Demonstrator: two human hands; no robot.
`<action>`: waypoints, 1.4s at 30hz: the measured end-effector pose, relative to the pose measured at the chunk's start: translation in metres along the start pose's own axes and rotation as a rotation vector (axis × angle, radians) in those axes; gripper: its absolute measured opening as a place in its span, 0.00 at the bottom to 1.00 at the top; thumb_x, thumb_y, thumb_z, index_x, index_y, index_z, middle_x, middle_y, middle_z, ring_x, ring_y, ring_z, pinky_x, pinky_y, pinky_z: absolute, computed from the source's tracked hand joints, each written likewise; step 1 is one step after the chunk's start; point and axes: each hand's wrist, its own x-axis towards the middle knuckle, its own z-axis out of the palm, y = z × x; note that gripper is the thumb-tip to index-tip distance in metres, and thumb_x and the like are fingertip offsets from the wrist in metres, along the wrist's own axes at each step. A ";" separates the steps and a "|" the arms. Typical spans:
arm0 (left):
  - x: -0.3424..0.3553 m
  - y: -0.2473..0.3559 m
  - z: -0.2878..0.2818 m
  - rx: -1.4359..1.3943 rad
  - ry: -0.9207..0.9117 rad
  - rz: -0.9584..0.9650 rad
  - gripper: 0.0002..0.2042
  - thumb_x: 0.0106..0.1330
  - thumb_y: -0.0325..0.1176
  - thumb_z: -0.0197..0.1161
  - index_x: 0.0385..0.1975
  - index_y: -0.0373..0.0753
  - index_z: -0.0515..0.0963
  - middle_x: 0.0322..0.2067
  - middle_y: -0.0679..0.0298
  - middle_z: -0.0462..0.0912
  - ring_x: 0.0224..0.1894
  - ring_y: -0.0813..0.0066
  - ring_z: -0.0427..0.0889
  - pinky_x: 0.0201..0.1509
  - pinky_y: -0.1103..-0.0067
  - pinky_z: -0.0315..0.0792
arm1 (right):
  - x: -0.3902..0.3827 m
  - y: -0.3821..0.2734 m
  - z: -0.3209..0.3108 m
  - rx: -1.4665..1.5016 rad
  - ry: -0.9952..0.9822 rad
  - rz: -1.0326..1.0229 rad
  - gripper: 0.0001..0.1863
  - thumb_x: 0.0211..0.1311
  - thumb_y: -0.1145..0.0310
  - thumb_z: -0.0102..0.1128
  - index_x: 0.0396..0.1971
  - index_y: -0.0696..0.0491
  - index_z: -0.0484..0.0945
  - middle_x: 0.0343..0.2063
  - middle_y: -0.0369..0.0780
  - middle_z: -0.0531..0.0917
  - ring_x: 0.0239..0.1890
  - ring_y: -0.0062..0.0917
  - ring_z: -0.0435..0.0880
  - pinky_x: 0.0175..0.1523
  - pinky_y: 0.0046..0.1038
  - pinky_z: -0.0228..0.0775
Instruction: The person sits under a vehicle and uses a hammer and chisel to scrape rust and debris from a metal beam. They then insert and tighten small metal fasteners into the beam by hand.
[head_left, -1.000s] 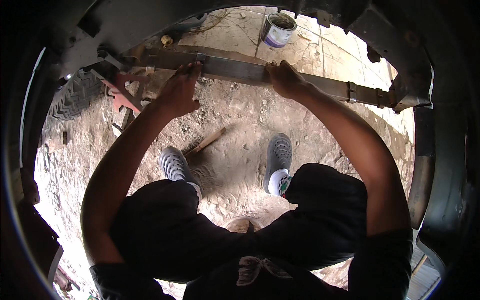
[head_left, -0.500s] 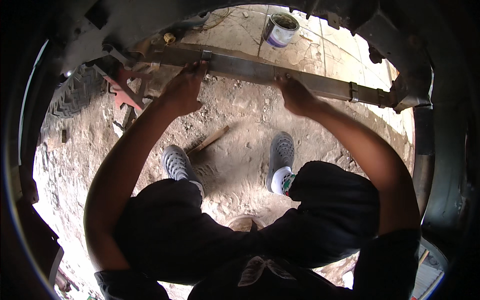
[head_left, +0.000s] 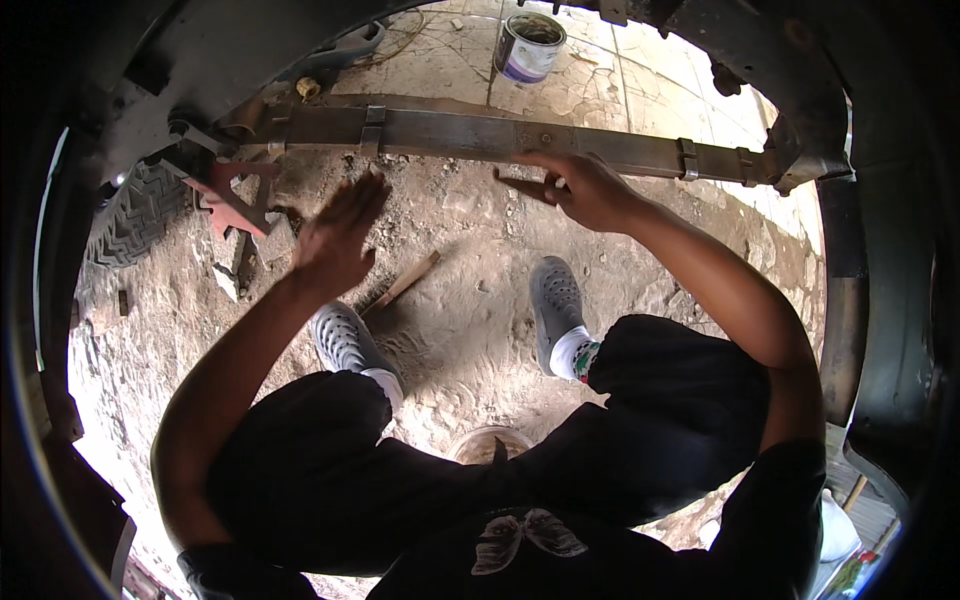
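A long dark metal leaf spring (head_left: 450, 134), its strips held by metal clamps (head_left: 372, 130), spans the view ahead of me from left to right. My left hand (head_left: 345, 232) hangs below its left clamp, apart from the metal, with the fingers stretched out and nothing in them. Near the middle of the spring is my right hand (head_left: 592, 192), empty, its fingers pointing left. One fingertip lies at the spring's near edge; whether it touches, I cannot tell.
At the left stand a red stand (head_left: 235, 195) and a treaded tire (head_left: 140, 215). An open paint can (head_left: 530, 55) sits on the tiles beyond the spring. A wooden stick (head_left: 402, 282) lies on the dirt by my left shoe (head_left: 345, 335). Dark vehicle panels (head_left: 890, 300) surround me.
My left hand has come off the spring by the clamp and moved nearer to me. The right hand's fingers have straightened out leftward. The whole view has shifted slightly.
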 end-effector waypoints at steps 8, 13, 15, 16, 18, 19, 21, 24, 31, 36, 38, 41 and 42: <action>-0.002 0.053 -0.016 -0.447 -0.154 -0.077 0.26 0.69 0.39 0.73 0.65 0.38 0.78 0.59 0.50 0.85 0.65 0.57 0.82 0.74 0.64 0.71 | -0.014 0.022 0.021 0.783 -0.017 -0.037 0.26 0.66 0.77 0.72 0.63 0.61 0.78 0.53 0.45 0.89 0.52 0.26 0.89 0.62 0.30 0.80; 0.028 0.075 -0.024 -0.810 -0.104 -0.301 0.23 0.72 0.38 0.72 0.62 0.33 0.80 0.49 0.51 0.90 0.50 0.65 0.91 0.55 0.71 0.84 | -0.024 -0.002 0.033 0.893 0.044 -0.017 0.19 0.63 0.77 0.74 0.54 0.59 0.84 0.46 0.42 0.91 0.46 0.21 0.90 0.56 0.26 0.83; 0.045 0.089 -0.020 -1.014 -0.077 -0.446 0.21 0.74 0.38 0.69 0.60 0.31 0.80 0.49 0.52 0.90 0.49 0.68 0.90 0.55 0.72 0.85 | -0.034 -0.006 0.039 0.872 0.100 -0.020 0.15 0.61 0.77 0.75 0.49 0.58 0.87 0.41 0.41 0.92 0.43 0.21 0.91 0.54 0.27 0.84; 0.052 0.097 -0.014 -1.180 -0.039 -0.525 0.20 0.75 0.37 0.68 0.59 0.30 0.81 0.49 0.52 0.90 0.49 0.68 0.90 0.55 0.72 0.85 | -0.038 -0.011 0.041 0.799 0.119 -0.048 0.15 0.60 0.77 0.75 0.48 0.57 0.87 0.40 0.40 0.93 0.43 0.21 0.91 0.53 0.27 0.85; 0.067 0.108 -0.005 -1.409 0.042 -0.612 0.18 0.77 0.35 0.65 0.58 0.28 0.81 0.48 0.53 0.89 0.50 0.68 0.89 0.57 0.72 0.84 | -0.042 -0.012 0.049 0.737 0.131 -0.136 0.16 0.62 0.80 0.74 0.50 0.57 0.86 0.41 0.38 0.91 0.43 0.21 0.90 0.52 0.26 0.85; 0.065 0.116 -0.002 -1.456 0.092 -0.650 0.17 0.78 0.34 0.64 0.58 0.27 0.81 0.48 0.53 0.89 0.50 0.67 0.89 0.59 0.72 0.84 | -0.040 -0.014 0.053 0.671 0.129 -0.189 0.14 0.63 0.80 0.73 0.48 0.57 0.86 0.42 0.39 0.92 0.45 0.23 0.91 0.52 0.27 0.85; 0.071 0.135 0.011 -1.547 0.182 -0.697 0.15 0.80 0.30 0.60 0.59 0.27 0.80 0.48 0.52 0.89 0.51 0.65 0.89 0.64 0.70 0.82 | -0.043 -0.003 0.059 0.645 0.150 -0.188 0.13 0.62 0.77 0.73 0.48 0.56 0.87 0.43 0.41 0.92 0.45 0.26 0.92 0.54 0.30 0.85; 0.083 0.150 0.035 -1.583 0.360 -0.637 0.16 0.80 0.28 0.59 0.61 0.27 0.78 0.48 0.51 0.89 0.52 0.64 0.89 0.66 0.69 0.80 | -0.045 0.035 0.048 0.355 0.405 -0.180 0.13 0.65 0.72 0.71 0.49 0.53 0.87 0.45 0.42 0.92 0.46 0.30 0.92 0.58 0.35 0.83; 0.036 0.182 0.135 -1.599 0.528 -1.037 0.09 0.81 0.30 0.54 0.56 0.42 0.74 0.26 0.69 0.77 0.21 0.83 0.73 0.20 0.84 0.66 | -0.045 0.158 -0.057 -0.546 0.739 0.176 0.16 0.77 0.55 0.56 0.56 0.42 0.84 0.46 0.42 0.90 0.48 0.38 0.89 0.60 0.43 0.78; 0.056 0.189 0.127 -1.563 0.444 -1.018 0.08 0.80 0.36 0.56 0.50 0.45 0.78 0.31 0.71 0.79 0.22 0.86 0.69 0.22 0.84 0.59 | -0.060 0.207 -0.075 -0.569 0.726 0.413 0.19 0.79 0.49 0.52 0.51 0.46 0.86 0.47 0.42 0.89 0.52 0.40 0.87 0.60 0.46 0.78; 0.086 0.182 0.099 -1.479 0.431 -0.921 0.10 0.80 0.41 0.57 0.49 0.44 0.79 0.29 0.71 0.78 0.22 0.86 0.68 0.22 0.84 0.60 | -0.057 0.207 -0.073 -0.533 0.765 0.364 0.20 0.79 0.49 0.52 0.47 0.48 0.87 0.43 0.43 0.90 0.49 0.41 0.88 0.57 0.45 0.79; 0.133 0.164 0.064 -1.123 0.484 -0.756 0.12 0.78 0.43 0.62 0.46 0.40 0.84 0.28 0.66 0.82 0.24 0.82 0.75 0.27 0.79 0.68 | -0.056 0.205 -0.072 -0.496 0.794 0.336 0.21 0.79 0.50 0.52 0.40 0.50 0.88 0.36 0.44 0.90 0.43 0.43 0.89 0.54 0.44 0.80; 0.148 0.152 0.062 -0.974 0.546 -0.668 0.13 0.77 0.41 0.64 0.43 0.37 0.85 0.27 0.62 0.85 0.26 0.77 0.80 0.32 0.73 0.74 | -0.056 0.202 -0.074 -0.487 0.804 0.333 0.22 0.79 0.50 0.52 0.38 0.51 0.88 0.34 0.44 0.90 0.41 0.44 0.89 0.53 0.44 0.80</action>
